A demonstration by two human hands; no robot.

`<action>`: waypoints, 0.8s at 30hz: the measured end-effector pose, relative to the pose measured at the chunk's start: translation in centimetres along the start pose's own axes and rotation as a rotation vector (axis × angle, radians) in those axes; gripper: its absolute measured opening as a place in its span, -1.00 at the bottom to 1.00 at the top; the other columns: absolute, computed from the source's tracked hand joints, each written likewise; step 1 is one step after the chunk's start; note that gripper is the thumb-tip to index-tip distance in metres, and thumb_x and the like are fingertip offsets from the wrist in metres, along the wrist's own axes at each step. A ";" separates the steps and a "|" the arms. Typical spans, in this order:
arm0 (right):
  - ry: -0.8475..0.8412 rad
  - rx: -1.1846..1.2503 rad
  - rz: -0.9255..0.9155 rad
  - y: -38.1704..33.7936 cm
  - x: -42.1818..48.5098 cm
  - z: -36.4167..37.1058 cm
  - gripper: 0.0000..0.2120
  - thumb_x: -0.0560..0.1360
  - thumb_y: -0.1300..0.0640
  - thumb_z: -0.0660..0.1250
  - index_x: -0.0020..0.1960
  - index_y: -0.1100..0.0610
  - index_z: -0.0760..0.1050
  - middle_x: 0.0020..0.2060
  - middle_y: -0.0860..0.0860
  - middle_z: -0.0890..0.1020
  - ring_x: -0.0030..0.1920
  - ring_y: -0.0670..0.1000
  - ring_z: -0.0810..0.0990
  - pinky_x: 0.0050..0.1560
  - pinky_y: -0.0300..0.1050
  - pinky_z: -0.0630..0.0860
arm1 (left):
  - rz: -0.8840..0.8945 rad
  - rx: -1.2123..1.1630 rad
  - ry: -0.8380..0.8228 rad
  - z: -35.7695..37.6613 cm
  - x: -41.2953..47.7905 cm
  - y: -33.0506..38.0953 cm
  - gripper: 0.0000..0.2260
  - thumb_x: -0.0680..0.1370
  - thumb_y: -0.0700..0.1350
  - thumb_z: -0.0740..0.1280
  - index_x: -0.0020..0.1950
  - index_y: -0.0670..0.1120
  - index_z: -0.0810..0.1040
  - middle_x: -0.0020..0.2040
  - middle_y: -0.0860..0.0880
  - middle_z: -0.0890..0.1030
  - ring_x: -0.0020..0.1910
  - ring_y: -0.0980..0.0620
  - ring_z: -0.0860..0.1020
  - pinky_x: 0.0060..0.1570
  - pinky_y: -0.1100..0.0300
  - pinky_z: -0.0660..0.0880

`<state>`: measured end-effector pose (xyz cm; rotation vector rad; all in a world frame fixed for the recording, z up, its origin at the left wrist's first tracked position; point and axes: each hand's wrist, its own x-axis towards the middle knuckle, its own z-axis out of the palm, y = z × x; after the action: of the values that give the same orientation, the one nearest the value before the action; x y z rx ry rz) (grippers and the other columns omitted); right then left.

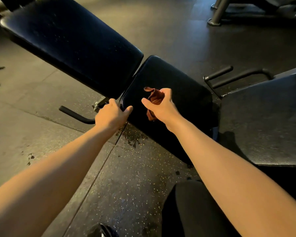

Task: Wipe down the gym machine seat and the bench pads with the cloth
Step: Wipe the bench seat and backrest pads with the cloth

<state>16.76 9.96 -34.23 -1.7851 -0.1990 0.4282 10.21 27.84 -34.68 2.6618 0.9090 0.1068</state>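
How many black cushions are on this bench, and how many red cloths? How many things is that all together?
Black bench pads: 2 (long back pad, seat pad)
Red-brown cloth: 1
Total: 3

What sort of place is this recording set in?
Very likely a gym: a long black back pad and seat pad set end to end, a speckled rubber floor, and another machine's metal frame at top right.
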 end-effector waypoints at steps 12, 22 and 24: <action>-0.012 -0.329 -0.271 -2.1 4.9 5.1 -0.52 0.63 -0.02 0.26 0.53 0.01 0.29 0.51 -0.01 0.25 0.45 0.01 0.32 0.21 -0.28 0.25 | 0.477 0.311 0.253 -1.6 4.8 2.1 -0.60 0.62 0.14 0.20 0.43 0.06 0.41 0.41 0.02 0.38 0.34 -0.13 0.27 0.27 -0.12 0.16; 0.251 -0.770 -0.223 -5.1 20.4 3.7 -0.66 0.66 0.01 0.15 0.40 0.00 0.46 0.45 -0.04 0.36 0.44 0.07 0.28 0.31 0.07 0.40 | 0.482 0.284 0.398 0.2 8.1 2.1 -0.43 0.45 0.33 0.24 0.37 0.08 0.49 0.24 0.01 0.42 0.21 -0.07 0.32 0.14 -0.03 0.13; 0.250 -0.780 -0.158 -5.7 21.8 3.6 -0.67 0.64 0.00 0.19 0.38 -0.02 0.45 0.40 -0.02 0.39 0.36 0.08 0.36 0.12 -0.02 0.45 | 0.477 0.278 0.386 0.3 8.3 2.4 -0.39 0.46 0.32 0.21 0.43 0.06 0.44 0.27 0.00 0.40 0.24 -0.07 0.31 0.15 -0.04 0.12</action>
<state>35.83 22.43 -33.45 -2.5403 -0.3601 -0.0096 18.21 31.04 -34.43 3.1342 0.3823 0.6680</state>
